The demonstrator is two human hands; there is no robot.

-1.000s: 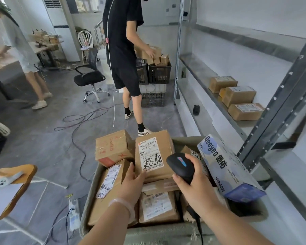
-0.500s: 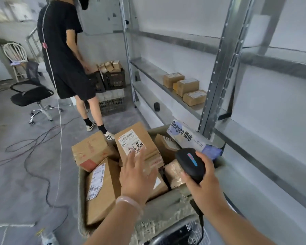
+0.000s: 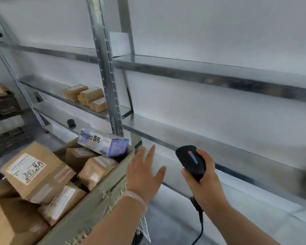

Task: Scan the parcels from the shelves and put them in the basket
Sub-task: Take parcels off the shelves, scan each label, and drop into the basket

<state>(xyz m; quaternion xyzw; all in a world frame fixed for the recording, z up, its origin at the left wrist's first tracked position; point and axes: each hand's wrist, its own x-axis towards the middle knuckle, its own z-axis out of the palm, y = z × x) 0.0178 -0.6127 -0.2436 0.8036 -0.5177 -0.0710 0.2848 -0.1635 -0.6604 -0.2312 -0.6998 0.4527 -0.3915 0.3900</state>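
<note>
Turning from the loaded basket (image 3: 102, 190) back to the shelves (image 3: 184, 137).
Left hand (image 3: 145, 174) now off the packed parcels (image 3: 35, 172), spread open and empty at the rim's 3 o'clock; right hand (image 3: 204, 181) gripping a black scanner (image 3: 191, 161). Still to scan: three brown parcels (image 3: 87, 96), shelved at 10 o'clock. Legible on the blue box (image 3: 102, 142): "Deeyeo".

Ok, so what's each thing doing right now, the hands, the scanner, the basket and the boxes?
left hand: open, fingers spread, holding nothing.
scanner: held, cord hanging down.
right hand: gripping the scanner.
basket: piled full of brown parcels.
blue box: lying on top of the pile.
shelf parcels: three, sitting on the shelf.
</note>
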